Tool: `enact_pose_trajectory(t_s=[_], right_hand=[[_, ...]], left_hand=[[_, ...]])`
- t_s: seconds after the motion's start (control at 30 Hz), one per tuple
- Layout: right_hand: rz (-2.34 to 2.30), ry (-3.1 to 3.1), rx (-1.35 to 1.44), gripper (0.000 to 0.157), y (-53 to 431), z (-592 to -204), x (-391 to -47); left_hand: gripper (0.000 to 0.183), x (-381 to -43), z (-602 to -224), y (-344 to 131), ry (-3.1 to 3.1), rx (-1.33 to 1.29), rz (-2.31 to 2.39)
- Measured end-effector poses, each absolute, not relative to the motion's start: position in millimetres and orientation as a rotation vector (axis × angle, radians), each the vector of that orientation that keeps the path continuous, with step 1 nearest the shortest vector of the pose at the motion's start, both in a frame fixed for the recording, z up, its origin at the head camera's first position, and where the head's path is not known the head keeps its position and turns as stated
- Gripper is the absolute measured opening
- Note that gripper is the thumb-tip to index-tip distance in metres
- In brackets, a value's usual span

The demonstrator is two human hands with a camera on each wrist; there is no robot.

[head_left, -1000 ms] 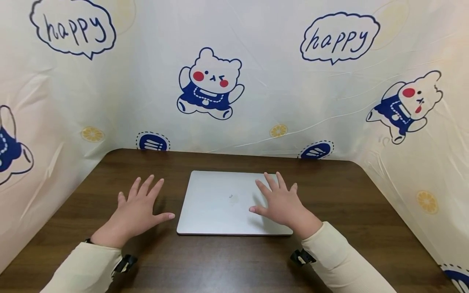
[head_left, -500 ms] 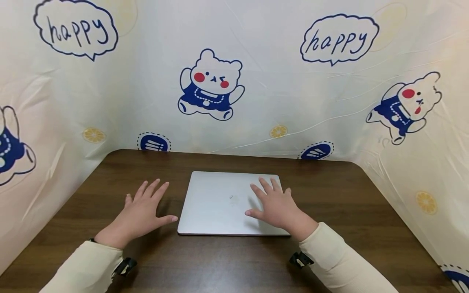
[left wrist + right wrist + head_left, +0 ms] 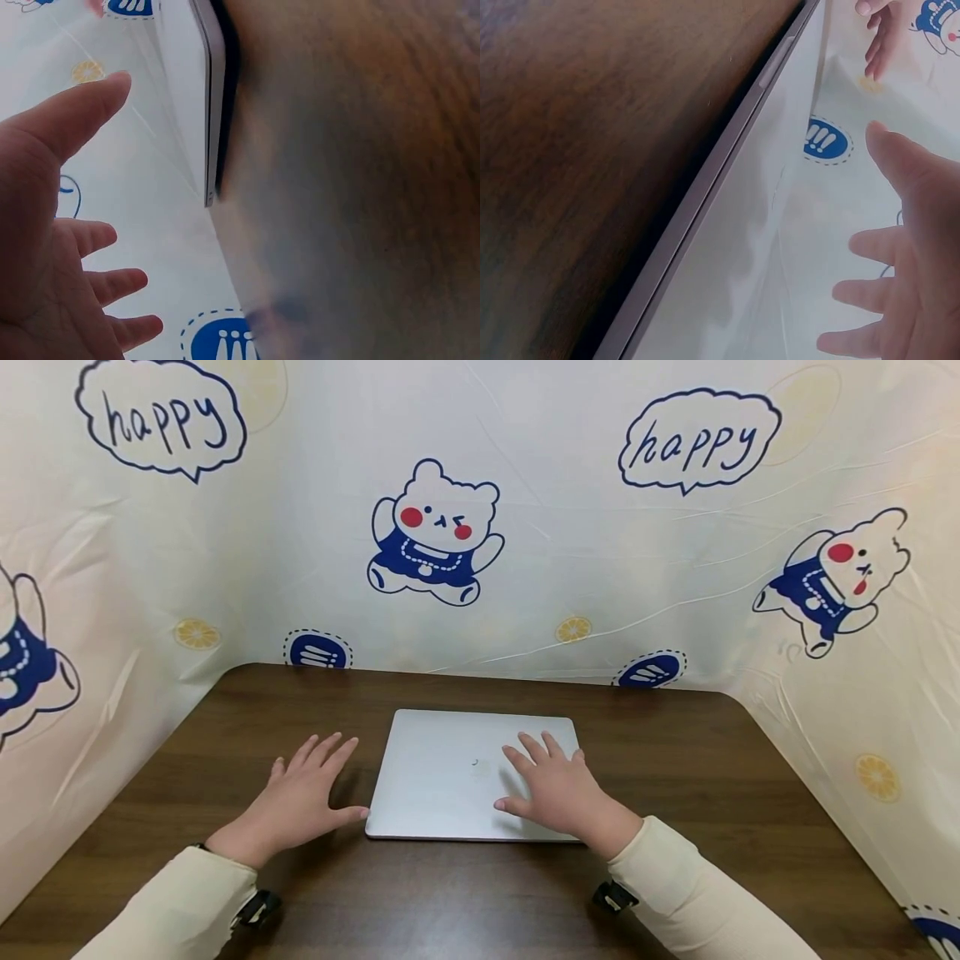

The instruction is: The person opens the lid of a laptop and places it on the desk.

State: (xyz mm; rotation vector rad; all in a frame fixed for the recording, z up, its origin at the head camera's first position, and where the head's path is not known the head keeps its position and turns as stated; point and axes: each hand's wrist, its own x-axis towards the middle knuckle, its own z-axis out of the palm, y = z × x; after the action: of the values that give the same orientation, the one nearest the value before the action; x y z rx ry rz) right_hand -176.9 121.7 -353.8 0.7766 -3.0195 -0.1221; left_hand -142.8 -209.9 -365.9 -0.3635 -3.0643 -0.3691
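Observation:
A closed silver laptop (image 3: pixel 442 777) lies flat on the brown wooden table (image 3: pixel 450 893), its small dark logo mark near the middle of the lid. My left hand (image 3: pixel 303 802) hovers beside the laptop's left edge, fingers spread and thumb tip right at the near left corner. Over the right part of the lid hangs my right hand (image 3: pixel 558 789), fingers spread, covering the near right corner in the head view. In the right wrist view a gap shows between the right fingers (image 3: pixel 866 292) and the lid, on which a soft shadow falls. Neither hand holds anything.
A pale curtain (image 3: pixel 540 543) printed with bears, lemon slices and the word "happy" encloses the table at the back and both sides. Black wrist straps with small devices (image 3: pixel 258 908) sit at both cream sleeves (image 3: pixel 667 885).
Both hands have drifted slightly toward the near side; the left has moved right to the laptop's corner, the right has moved left over the lid. The laptop stays in place.

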Motion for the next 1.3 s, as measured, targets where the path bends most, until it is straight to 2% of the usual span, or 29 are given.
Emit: enact_pose_trajectory(t_s=[0.3,1.3], right_hand=[[-0.075,-2.999,0.850,0.072,117.0,-355.1,-175.6],[-0.053,-3.014,0.951,0.066,104.2,-365.6,-164.2]], left_hand=[[0.093,-140.1,-369.0,-204.6,-3.055,-0.392,-0.382],[0.095,-134.3,-380.6,-196.0,-3.112,-0.414,-0.498]])
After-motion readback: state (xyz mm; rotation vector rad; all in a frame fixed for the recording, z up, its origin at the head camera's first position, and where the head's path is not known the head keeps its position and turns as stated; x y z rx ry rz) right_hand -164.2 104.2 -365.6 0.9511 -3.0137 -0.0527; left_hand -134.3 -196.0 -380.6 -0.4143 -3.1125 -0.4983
